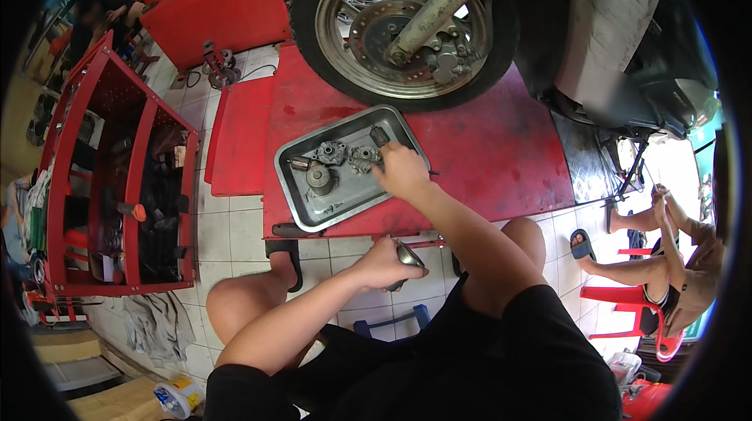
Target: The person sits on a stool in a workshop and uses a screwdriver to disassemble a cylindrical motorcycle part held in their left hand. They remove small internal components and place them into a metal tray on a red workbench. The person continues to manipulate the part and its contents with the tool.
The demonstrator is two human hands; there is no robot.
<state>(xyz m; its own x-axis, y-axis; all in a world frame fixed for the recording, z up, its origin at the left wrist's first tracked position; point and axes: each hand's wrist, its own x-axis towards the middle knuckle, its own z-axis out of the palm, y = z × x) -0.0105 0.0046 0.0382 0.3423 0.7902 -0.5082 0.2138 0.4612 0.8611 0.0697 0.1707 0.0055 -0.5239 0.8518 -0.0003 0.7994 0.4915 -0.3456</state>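
Note:
My left hand (380,264) is closed around a shiny, rounded metal part (410,259), held low in front of the red platform (493,178). My right hand (399,172) is over the right side of a steel tray (305,217) on that platform, fingers curled by a grey metal housing (363,156); whether they grip anything is hidden. The tray also holds a second housing (331,152), a round cylindrical part (319,178), a small dark cylinder (379,136) and some small pieces.
A motor scooter's front wheel (403,84) stands behind the tray. A tool with a dark handle (291,231) lies at the platform's front edge. A red tool cart (141,155) is left, a red machine (211,6) back left. Another person (677,264) sits on a plastic chair at right.

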